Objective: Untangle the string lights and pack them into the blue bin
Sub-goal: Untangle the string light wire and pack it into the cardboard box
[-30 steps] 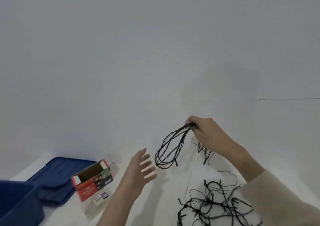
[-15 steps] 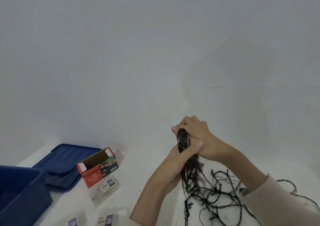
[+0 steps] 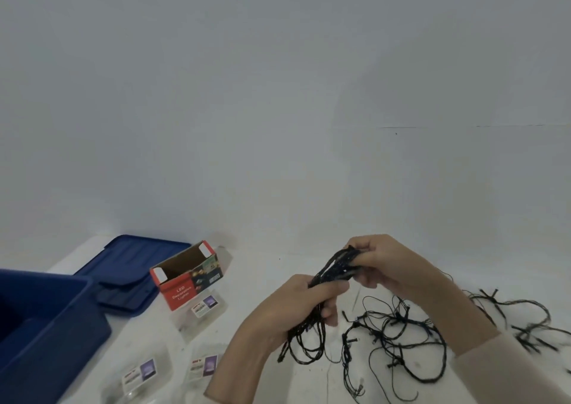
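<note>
**Both hands on the bundled lights**

On the white worktop (image 3: 262, 283) the blue bin (image 3: 61, 342) sits far left, its lid (image 3: 133, 264) behind; string lights (image 3: 336, 267) sprawl right, one bundle raised; left hand (image 3: 296, 304) grips its lower part; right hand (image 3: 386, 264) pinches its top; red box (image 3: 182, 289) beside the lid.

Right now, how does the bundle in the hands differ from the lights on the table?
The held bundle is gathered into close parallel loops; the loose strand sprawls in open tangled curls. The held bundle is lifted, gripped by the left hand and right hand; the loose strand lies on the table. Both are thin black wire.
</note>
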`<state>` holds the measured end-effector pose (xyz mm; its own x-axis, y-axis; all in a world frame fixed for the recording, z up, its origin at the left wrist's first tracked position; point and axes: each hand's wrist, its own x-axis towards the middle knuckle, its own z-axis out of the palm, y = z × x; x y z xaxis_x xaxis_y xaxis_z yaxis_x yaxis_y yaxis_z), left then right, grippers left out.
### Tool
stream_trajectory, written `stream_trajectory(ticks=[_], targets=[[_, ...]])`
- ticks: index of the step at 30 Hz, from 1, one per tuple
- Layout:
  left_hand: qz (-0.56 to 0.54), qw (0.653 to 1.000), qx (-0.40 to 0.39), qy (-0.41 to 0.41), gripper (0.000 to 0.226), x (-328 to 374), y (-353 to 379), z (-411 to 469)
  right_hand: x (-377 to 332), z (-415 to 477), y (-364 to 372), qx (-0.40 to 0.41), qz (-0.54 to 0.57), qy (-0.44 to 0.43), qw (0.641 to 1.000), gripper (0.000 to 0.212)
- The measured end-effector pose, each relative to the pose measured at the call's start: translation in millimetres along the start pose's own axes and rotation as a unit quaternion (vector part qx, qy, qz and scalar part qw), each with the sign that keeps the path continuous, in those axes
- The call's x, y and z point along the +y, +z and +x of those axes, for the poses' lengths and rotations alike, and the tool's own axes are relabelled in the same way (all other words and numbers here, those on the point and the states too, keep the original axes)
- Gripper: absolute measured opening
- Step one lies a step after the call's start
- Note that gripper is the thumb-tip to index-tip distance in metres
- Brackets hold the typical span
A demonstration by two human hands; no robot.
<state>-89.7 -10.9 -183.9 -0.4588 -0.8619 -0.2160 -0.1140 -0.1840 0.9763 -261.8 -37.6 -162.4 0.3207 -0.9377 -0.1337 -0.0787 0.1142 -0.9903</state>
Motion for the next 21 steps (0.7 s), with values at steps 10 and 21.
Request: stream_trajectory(ticks=[10,21], targets=[[-0.364,0.916,0.13,0.109,0.017,-22.0,8.3,0.7,65.4,7.2,79.0,0.03,0.434,0.085,0.897,0.026],[-0.461,0.819,0.301,0.164,0.038,-21.3,-68.9,7.5,68.8,16.5,116.6,-0.027,0.274,-0.004,0.961,0.037]])
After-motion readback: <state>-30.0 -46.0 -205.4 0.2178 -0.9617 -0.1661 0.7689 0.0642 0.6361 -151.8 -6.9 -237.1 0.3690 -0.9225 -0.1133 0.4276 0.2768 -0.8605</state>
